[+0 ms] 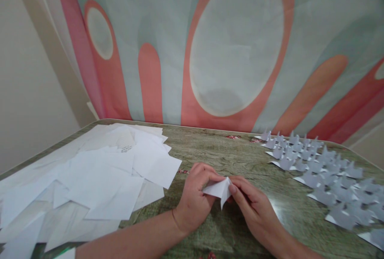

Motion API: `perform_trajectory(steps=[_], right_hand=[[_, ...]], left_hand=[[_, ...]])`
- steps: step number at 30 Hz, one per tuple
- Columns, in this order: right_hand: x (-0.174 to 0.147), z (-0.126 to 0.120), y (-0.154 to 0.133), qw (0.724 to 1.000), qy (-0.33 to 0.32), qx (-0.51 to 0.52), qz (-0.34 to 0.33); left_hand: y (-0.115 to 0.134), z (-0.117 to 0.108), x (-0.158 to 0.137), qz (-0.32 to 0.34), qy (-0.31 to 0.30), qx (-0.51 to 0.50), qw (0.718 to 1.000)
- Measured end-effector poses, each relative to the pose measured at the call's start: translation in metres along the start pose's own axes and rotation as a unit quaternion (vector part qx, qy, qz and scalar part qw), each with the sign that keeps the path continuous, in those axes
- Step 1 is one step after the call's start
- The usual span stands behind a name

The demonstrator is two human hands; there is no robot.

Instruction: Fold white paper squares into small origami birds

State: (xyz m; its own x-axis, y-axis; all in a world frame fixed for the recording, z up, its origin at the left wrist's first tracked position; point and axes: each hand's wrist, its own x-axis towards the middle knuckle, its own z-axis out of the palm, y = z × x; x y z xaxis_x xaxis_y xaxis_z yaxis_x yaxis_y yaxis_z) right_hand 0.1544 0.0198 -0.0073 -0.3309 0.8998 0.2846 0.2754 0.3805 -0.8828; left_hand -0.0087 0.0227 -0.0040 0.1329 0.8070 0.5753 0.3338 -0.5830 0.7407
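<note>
A small white folded paper (218,190) is held between both hands above the front middle of the table. My left hand (196,197) grips its left side, thumb on top and fingers curled behind. On the right side, my right hand (250,201) pinches the paper near its raised peak with thumb and fingertips. One pointed flap hangs down toward me between the hands. Fingers hide part of the paper's far side.
Loose white paper sheets (105,183) overlap across the table's left side. Rows of folded white paper figures (315,165) stand on the right. The wood-grain table (207,143) ends at a patterned backdrop (168,83) behind it.
</note>
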Motion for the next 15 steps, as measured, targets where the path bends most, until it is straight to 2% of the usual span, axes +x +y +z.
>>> perform_trajectory(steps=[7, 12, 15], right_hand=[[0.003, -0.001, 0.005, 0.998, 0.048, 0.032, 0.036], [0.005, -0.004, 0.008, 0.998, 0.050, 0.019, 0.024], [0.006, -0.005, 0.011, 0.998, 0.055, 0.004, 0.017]], left_hand=[[0.008, 0.000, 0.002, 0.000, -0.040, 0.023, 0.999], [0.013, 0.000, 0.003, 0.021, -0.040, 0.022, 0.999], [0.013, 0.000, 0.002, 0.010, -0.051, 0.038, 0.998]])
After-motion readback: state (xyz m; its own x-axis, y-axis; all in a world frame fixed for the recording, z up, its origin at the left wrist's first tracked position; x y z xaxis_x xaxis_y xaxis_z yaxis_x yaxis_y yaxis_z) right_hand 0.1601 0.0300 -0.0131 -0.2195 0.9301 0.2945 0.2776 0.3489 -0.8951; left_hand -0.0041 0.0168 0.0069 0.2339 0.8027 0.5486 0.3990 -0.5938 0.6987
